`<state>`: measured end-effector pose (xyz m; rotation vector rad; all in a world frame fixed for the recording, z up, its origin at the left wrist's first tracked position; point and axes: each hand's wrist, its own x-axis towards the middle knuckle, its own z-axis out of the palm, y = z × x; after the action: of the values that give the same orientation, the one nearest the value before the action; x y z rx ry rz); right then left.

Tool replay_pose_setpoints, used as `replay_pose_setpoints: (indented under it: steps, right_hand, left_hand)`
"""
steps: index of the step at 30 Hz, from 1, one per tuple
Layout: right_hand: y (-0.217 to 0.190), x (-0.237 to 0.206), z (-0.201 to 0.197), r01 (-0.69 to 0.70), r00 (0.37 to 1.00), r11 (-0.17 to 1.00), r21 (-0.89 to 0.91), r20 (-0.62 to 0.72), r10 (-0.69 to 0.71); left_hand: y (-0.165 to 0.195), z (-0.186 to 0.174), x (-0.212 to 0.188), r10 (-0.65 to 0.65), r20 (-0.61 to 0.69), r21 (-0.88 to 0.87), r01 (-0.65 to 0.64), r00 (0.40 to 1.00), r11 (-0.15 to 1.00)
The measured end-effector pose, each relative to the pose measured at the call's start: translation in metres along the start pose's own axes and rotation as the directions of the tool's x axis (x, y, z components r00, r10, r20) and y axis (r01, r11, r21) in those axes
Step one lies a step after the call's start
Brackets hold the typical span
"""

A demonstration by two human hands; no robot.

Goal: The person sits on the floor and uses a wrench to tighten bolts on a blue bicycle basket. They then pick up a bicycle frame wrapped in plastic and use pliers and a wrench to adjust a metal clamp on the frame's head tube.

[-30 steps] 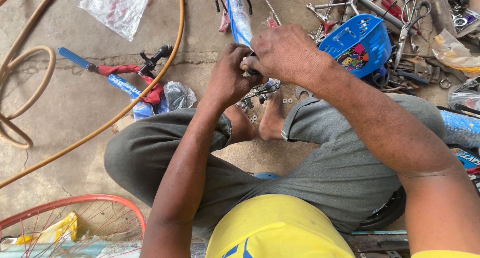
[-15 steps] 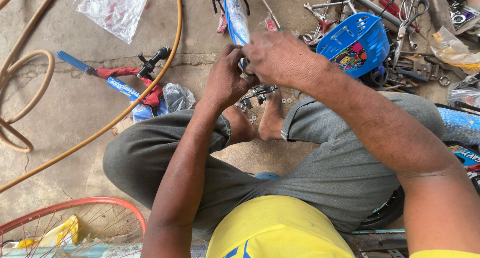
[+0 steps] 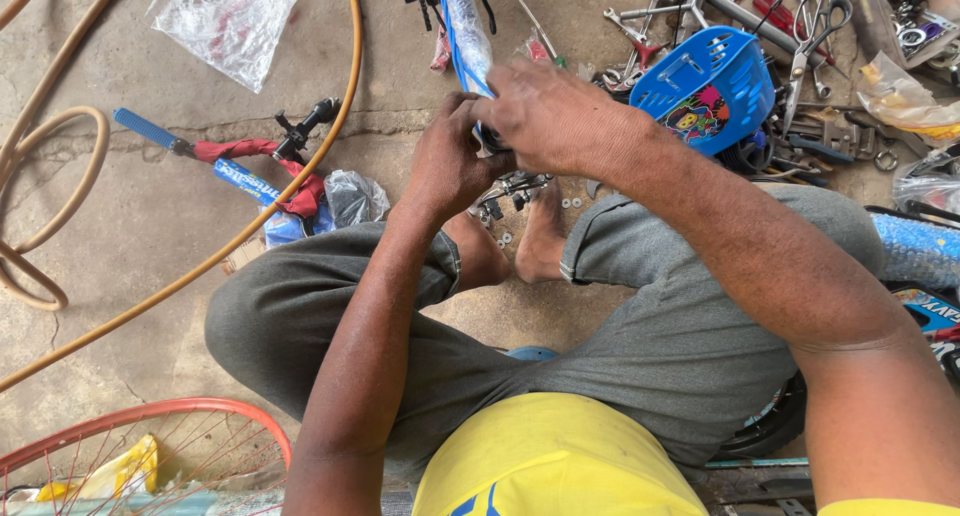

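I sit on a concrete floor with both hands raised over my knees. My left hand [image 3: 452,161] and my right hand [image 3: 555,116] close together around the lower end of a blue bicycle part wrapped in clear plastic [image 3: 462,21], which runs away from me. What the fingers pinch is hidden behind the right hand. Below the hands lies a small black metal bracket [image 3: 512,189] with loose washers [image 3: 572,203] beside my bare foot [image 3: 540,246].
A blue plastic basket [image 3: 712,88] and a heap of spanners, pliers and scissors [image 3: 790,26] lie at the upper right. A blue-gripped handlebar [image 3: 225,161], an orange hose [image 3: 230,246], a plastic bag [image 3: 222,21] and a red-rimmed wheel [image 3: 150,431] are on the left.
The hands and the wrapped blue part stay nearly in place; the view has shifted slightly, so they sit a little higher in the picture.
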<state>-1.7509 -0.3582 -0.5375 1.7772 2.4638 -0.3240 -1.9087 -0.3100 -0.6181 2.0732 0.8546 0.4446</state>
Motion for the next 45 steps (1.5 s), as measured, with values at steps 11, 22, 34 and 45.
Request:
replay_pose_setpoints:
  steps: [11, 22, 34, 45]
  right_hand:
    - [0.001, 0.003, 0.001, -0.234, 0.945, 0.972, -0.029, 0.231, 0.234]
    - [0.002, 0.0, -0.004, -0.261, 0.961, 0.963, 0.067, 0.115, 0.252]
    - [-0.007, 0.002, 0.01, 0.124, 0.976, 0.992, 0.018, -0.181, -0.119]
    - [0.0, 0.001, -0.002, -0.151, 0.983, 0.988, 0.021, 0.109, 0.147]
  left_hand:
    - [0.004, -0.003, 0.0, -0.008, -0.01, 0.018, 0.008, 1.0, 1.0]
    - [0.0, 0.001, -0.001, -0.017, -0.035, -0.012, 0.017, 0.999, 1.0]
    - [-0.006, 0.003, 0.001, -0.041, 0.016, -0.012, 0.041, 0.999, 0.999]
    - [0.001, -0.001, 0.0, -0.081, 0.024, -0.013, 0.081, 0.996, 0.997]
